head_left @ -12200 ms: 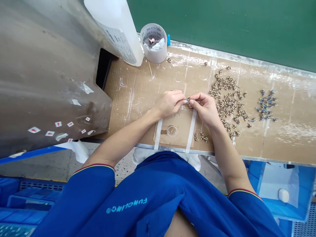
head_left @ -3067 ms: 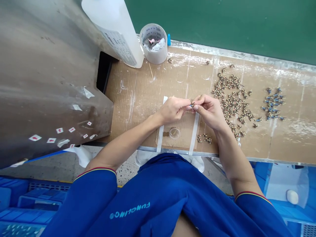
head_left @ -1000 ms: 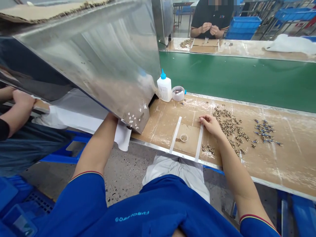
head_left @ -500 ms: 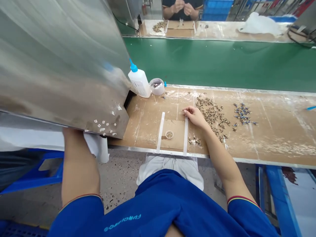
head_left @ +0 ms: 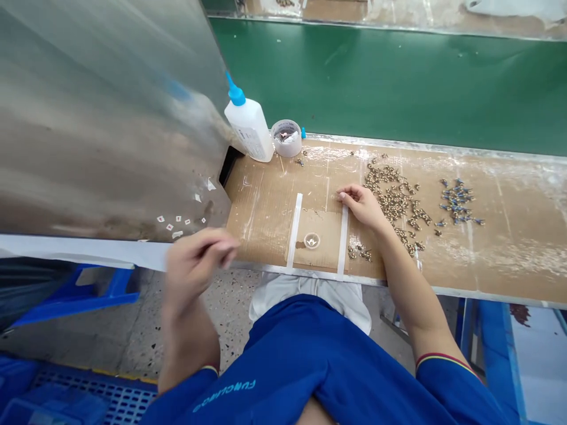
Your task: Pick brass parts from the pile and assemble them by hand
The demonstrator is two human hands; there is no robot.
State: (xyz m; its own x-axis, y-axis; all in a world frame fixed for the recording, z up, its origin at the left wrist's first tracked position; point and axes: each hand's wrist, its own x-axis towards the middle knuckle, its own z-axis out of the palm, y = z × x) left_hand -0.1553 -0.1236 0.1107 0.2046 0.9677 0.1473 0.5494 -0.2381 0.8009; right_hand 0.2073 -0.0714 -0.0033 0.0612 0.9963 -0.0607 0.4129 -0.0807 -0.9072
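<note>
My left hand (head_left: 199, 260) is blurred, raised in the air just off the bench's front edge, its fingers curled; whether it holds anything is hidden by the blur. My right hand (head_left: 361, 206) rests on the cardboard bench cover (head_left: 274, 200) with nothing visible in it. Its fingertips lie just left of a scattered heap of small brass parts (head_left: 392, 200). Blue-tipped parts (head_left: 456, 203) lie further right. A small group of brass parts (head_left: 359, 252) sits below my right hand. A round clear dish (head_left: 312, 240) lies between two white tape strips (head_left: 295, 230).
A steel panel (head_left: 110, 118) with small stickers rises at the left. A glue bottle with a blue nozzle (head_left: 248, 130) and a tape roll holding scraps (head_left: 286, 138) stand at the back. A green conveyor belt (head_left: 398, 82) runs behind the bench. Blue crates (head_left: 66, 401) lie low at left.
My hands have parted from their pinch in front of me. My left hand went down past the bench edge and has come back up beside it; my right lies on the cardboard. The view has tilted upward.
</note>
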